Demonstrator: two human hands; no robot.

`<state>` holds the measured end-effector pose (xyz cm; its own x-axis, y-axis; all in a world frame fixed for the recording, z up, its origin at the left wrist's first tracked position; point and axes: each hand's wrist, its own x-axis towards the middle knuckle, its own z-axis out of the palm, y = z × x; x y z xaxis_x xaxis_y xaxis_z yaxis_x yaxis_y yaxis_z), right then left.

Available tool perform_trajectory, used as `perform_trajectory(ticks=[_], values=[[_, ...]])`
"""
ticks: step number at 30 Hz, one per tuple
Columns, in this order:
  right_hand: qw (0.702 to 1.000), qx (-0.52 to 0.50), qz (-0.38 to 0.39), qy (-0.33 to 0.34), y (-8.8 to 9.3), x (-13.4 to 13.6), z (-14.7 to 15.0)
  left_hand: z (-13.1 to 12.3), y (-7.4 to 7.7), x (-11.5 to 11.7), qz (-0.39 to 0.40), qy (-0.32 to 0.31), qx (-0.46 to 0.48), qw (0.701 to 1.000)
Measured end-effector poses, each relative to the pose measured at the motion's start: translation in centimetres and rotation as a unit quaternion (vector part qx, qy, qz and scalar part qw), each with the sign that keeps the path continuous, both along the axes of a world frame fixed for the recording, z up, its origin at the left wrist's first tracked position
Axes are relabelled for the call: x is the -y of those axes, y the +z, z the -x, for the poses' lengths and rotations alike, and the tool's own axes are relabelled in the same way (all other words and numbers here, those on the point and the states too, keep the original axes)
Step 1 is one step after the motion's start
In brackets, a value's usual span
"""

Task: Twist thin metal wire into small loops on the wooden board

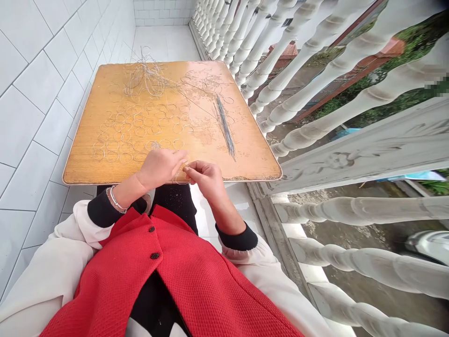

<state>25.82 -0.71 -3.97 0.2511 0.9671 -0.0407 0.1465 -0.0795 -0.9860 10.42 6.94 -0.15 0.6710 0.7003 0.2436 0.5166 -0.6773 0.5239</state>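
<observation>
Close to the table's near edge, my right hand (207,179) pinches a thin wire ring (178,179) between thumb and fingertips. My left hand (162,166) is closed at the other side of that ring, its back turned up and hiding most of its grip. Just beyond the left hand lies a small clump of wire (154,145). Many loose wire rings (126,126) are spread in rough rows over the left half of the wooden table (79,161). A bundle of straight wires (224,127) rests to the right of the hands.
A loose tangle of wire (145,79) stands up at the table's far left, with more thin wire (206,84) at the far right. A white tiled wall (45,93) runs along the left. White balusters (280,114) line the right side.
</observation>
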Motion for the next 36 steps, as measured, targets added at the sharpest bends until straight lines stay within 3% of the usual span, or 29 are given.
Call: perform_trajectory(ticks=[5, 9, 12, 19, 22, 28, 36], values=[[0.996, -0.090, 0.012, -0.006, 0.0, -0.3, -0.3, 0.9, 0.5, -0.6, 0.132, 0.054, 0.140, 0.980], [0.991, -0.134, 0.010, -0.015, -0.2, -0.4, -0.1, 0.7, -0.6, 0.2, 0.319, 0.038, 0.162, 0.933], [0.990, -0.144, 0.008, -0.012, -0.4, -0.4, 0.1, 0.2, -1.2, 0.9, 0.405, 0.048, 0.170, 0.897], [0.989, -0.144, 0.024, 0.011, -0.3, 0.0, 0.0, -0.4, -1.5, 1.1, 0.441, 0.071, 0.232, 0.864], [0.989, -0.147, 0.018, -0.010, -0.4, 0.0, -0.5, -0.4, -1.6, 1.0, 0.460, 0.076, 0.240, 0.851], [0.980, -0.194, -0.004, -0.037, -0.3, -0.3, -1.0, -0.2, -1.8, 0.9, 0.495, 0.049, 0.237, 0.835], [0.977, -0.214, -0.016, -0.010, -0.4, -0.4, -0.4, -0.2, -1.7, 1.0, 0.524, 0.029, 0.213, 0.824]])
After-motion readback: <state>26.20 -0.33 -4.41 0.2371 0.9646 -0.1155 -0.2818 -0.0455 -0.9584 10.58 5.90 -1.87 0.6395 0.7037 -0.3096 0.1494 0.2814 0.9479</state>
